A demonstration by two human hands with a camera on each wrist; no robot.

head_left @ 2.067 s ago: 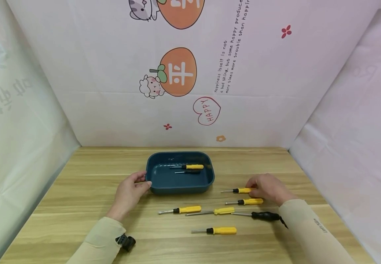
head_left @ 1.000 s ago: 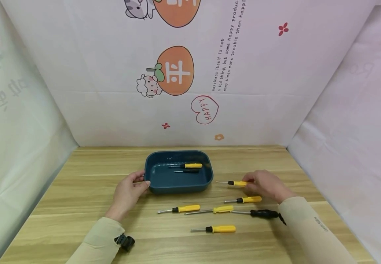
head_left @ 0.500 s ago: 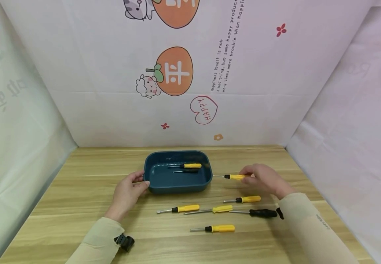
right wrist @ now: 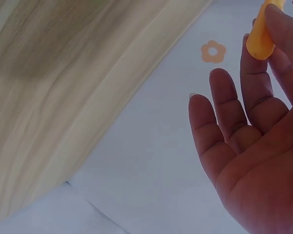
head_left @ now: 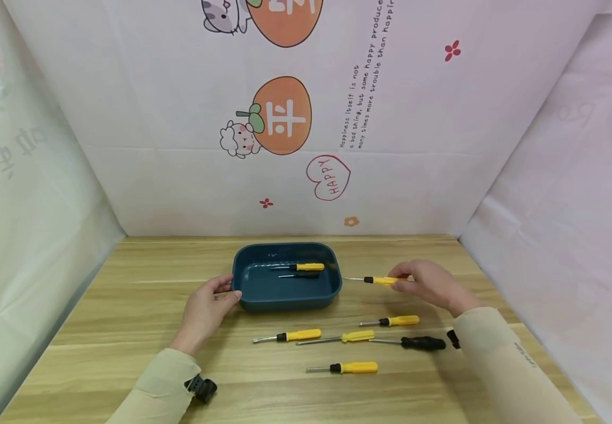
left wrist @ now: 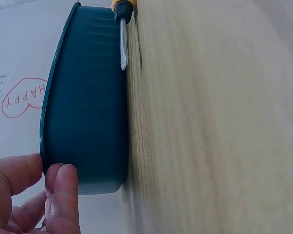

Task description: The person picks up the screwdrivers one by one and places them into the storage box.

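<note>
A dark blue rectangular container [head_left: 287, 305] stands on the table, with a yellow-handled screwdriver [head_left: 310, 267] and a smaller black one [head_left: 306, 275] inside. My left hand [head_left: 207, 309] holds its left end, thumb near the front corner and fingers on the end wall; the left wrist view shows these fingertips [left wrist: 66, 183] at the rim. To the right of the container, my right hand [head_left: 430, 285] pinches another yellow-handled screwdriver [head_left: 382, 281] by its handle end, above the table. Its shaft points left, near the container's right wall. In the right wrist view the other fingers are loosely extended.
In front of the container lie several screwdrivers: yellow-handled ones [head_left: 303, 335] [head_left: 359, 335] [head_left: 403, 320] [head_left: 359, 367] and a black-handled one [head_left: 423, 343]. White printed sheeting [head_left: 189, 194] encloses the wooden table [head_left: 252, 400] at back and sides.
My right hand has lifted the yellow-handled screwdriver off the table and moved it away from me, slightly left, towards the container. The left hand and container stay in place.
</note>
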